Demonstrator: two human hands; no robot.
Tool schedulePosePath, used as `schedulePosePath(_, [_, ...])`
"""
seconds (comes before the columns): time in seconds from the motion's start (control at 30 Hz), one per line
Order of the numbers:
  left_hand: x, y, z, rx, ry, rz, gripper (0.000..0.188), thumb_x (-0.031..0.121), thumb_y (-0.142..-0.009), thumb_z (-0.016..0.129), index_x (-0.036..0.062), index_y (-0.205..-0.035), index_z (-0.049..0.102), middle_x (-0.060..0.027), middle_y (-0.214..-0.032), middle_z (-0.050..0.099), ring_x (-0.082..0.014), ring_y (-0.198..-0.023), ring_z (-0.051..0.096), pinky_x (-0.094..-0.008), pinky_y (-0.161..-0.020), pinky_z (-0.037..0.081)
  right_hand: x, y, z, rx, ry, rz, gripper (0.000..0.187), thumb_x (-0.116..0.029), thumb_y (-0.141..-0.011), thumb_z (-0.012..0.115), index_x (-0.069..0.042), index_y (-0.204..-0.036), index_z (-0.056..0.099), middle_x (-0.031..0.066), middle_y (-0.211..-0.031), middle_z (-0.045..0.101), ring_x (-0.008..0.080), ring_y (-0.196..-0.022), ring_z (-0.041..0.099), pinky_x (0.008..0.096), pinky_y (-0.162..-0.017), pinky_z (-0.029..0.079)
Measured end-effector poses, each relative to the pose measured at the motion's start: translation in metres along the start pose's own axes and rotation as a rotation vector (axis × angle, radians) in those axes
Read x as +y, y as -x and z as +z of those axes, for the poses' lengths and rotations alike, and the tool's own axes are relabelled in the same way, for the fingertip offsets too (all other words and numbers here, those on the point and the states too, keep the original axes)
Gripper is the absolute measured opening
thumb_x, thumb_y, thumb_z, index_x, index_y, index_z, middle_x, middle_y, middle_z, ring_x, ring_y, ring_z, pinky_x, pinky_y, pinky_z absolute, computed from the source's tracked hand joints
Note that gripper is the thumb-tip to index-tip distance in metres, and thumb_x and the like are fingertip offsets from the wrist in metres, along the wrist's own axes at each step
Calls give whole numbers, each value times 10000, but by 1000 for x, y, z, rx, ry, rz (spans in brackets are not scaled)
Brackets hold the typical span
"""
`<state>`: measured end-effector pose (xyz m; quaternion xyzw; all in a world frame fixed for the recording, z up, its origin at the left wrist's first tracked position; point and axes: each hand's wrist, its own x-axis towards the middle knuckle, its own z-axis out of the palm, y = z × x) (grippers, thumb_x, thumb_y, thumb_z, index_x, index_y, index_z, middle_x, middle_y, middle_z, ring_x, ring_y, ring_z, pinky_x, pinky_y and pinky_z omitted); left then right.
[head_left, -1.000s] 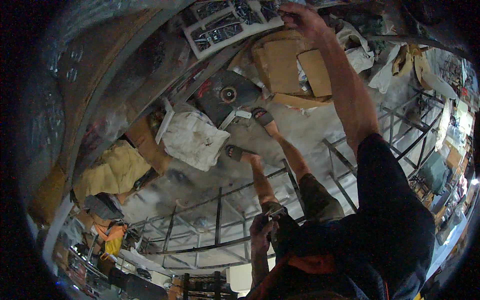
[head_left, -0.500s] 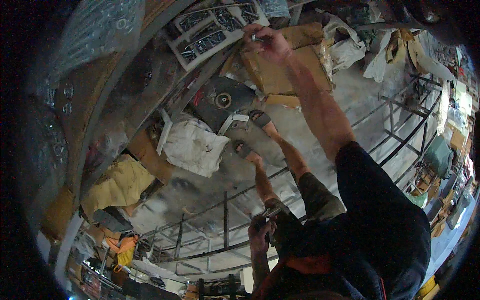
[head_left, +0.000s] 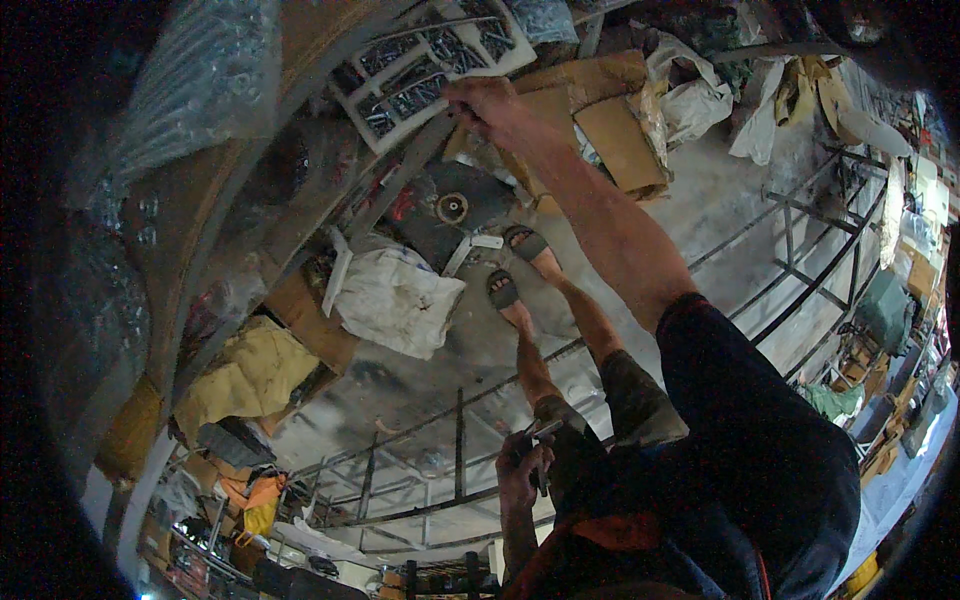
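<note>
My right hand (head_left: 482,106) reaches up to the near right edge of a pale compartmented tray (head_left: 418,122). Its fingers curl downward, and whatever they may hold is hidden. Inside the tray lie many dark and shiny bolts (head_left: 410,92), sorted by compartment. Low in the view, close to my body, my left hand (head_left: 516,474) is closed around a metal piece (head_left: 543,433) with a shiny upper end; its exact kind is unclear.
Opened cardboard boxes (head_left: 610,135) lie right of the tray. Below it are a dark plate with a round hub (head_left: 452,207) and a white sack (head_left: 398,300). A yellow cloth (head_left: 245,375) lies left. Metal frames (head_left: 800,235) stand on the floor at right.
My right hand has moved left from over the cardboard box to the tray's edge; the small shiny piece at its fingers no longer shows. A box flap is now exposed. My left hand stays put.
</note>
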<state>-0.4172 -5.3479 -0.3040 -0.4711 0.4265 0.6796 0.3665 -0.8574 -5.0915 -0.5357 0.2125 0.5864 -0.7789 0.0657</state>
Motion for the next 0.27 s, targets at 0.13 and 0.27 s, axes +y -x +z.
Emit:
schedulePosePath(0.13, [-5, 4, 2, 47, 45, -3, 288, -32, -851, 632, -14, -1130, 564, -229, -1029, 681, -204, -697, 621, -312, -599, 482, -14, -10, 0, -32, -548, 300, 254, -225, -995, 579, -16, -1111, 666, 102, -895, 687, 162, -693, 593, 300, -613, 505])
schedulePosePath(0.27, [-7, 4, -4, -11, 84, -18, 295, -20, -854, 639, -8, -1139, 565, -242, -1070, 680, -203, -702, 622, -314, -599, 483, -16, -14, -7, -82, -479, 306, 327, -285, -1010, 555, -25, -1193, 632, 137, -994, 705, 229, -790, 627, 303, -668, 533])
